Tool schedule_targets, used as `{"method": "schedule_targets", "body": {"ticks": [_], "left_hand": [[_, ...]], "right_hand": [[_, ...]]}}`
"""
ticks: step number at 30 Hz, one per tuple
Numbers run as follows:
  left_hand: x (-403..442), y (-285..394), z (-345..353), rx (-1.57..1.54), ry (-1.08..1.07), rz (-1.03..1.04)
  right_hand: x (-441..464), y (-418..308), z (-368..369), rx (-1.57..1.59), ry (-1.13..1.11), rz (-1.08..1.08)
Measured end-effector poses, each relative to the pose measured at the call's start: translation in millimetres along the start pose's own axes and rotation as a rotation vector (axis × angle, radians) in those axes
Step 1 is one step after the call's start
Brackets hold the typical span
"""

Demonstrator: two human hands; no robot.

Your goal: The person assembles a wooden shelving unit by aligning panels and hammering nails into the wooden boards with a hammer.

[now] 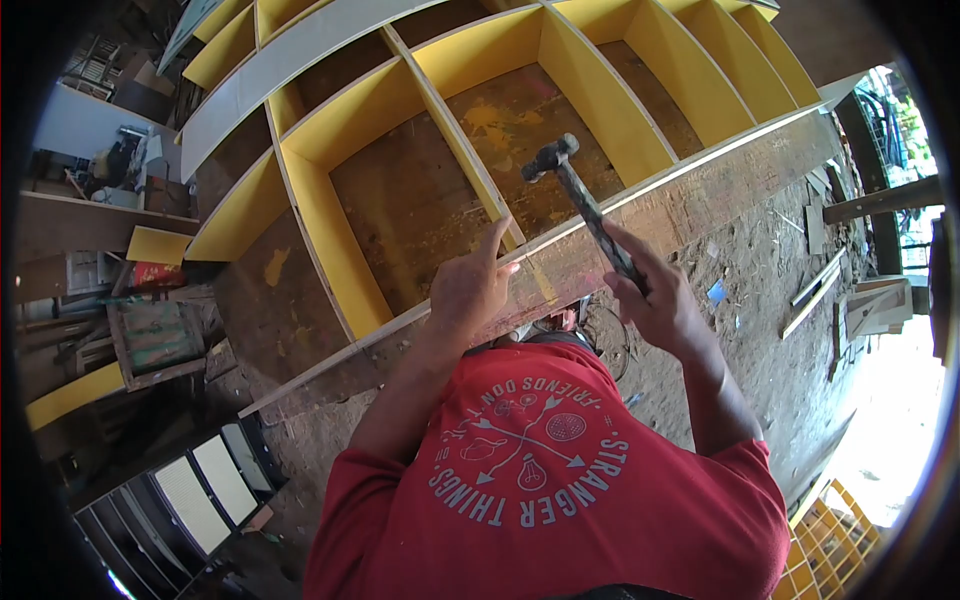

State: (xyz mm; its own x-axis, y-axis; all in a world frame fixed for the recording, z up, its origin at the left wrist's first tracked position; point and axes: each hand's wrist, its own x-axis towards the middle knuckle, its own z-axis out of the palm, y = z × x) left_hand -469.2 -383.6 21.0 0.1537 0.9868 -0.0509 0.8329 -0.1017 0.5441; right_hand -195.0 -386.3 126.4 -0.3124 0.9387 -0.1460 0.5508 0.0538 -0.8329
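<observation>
My right hand (pixel 655 300) is closed round the lower handle of a hammer (pixel 584 203). Its dark metal head points up and away, above a compartment of the wooden shelf frame. My left hand (pixel 468 292) is at the near end of a yellow divider board (pixel 455 135), with the index finger stretched along the board's end and the thumb apart, by the front edge. Its other fingers are partly hidden; no nail can be made out there. The large frame lies flat, with yellow inner panels (pixel 600 95) and a paint-stained brown back (pixel 395 200).
A long brown board (pixel 720 190) runs along the frame's near side. Offcuts (pixel 815 290) lie on the dirt floor at right. Black and white panels (pixel 195 495) stand at lower left, a yellow lattice (pixel 825 545) at lower right. Stacked wood and a green-painted wooden piece (pixel 160 340) are at left.
</observation>
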Motion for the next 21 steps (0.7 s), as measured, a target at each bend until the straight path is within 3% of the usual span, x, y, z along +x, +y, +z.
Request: {"method": "schedule_targets", "body": {"ticks": [3,6,21], "left_hand": [[4.9,3.4,-7.7,-0.012,-0.033,-0.029],[5.9,5.1,-10.9,-0.034,-0.023,0.027],[9.5,-5.9,-3.5,0.031,-0.021,0.086]], "right_hand": [[-11.6,23.3,17.6,-0.159,0.129,-0.330],[-29.1,29.3,21.9,-0.201,0.012,-0.233],[-39.1,34.6,38.6,-0.137,0.060,-0.159]]}}
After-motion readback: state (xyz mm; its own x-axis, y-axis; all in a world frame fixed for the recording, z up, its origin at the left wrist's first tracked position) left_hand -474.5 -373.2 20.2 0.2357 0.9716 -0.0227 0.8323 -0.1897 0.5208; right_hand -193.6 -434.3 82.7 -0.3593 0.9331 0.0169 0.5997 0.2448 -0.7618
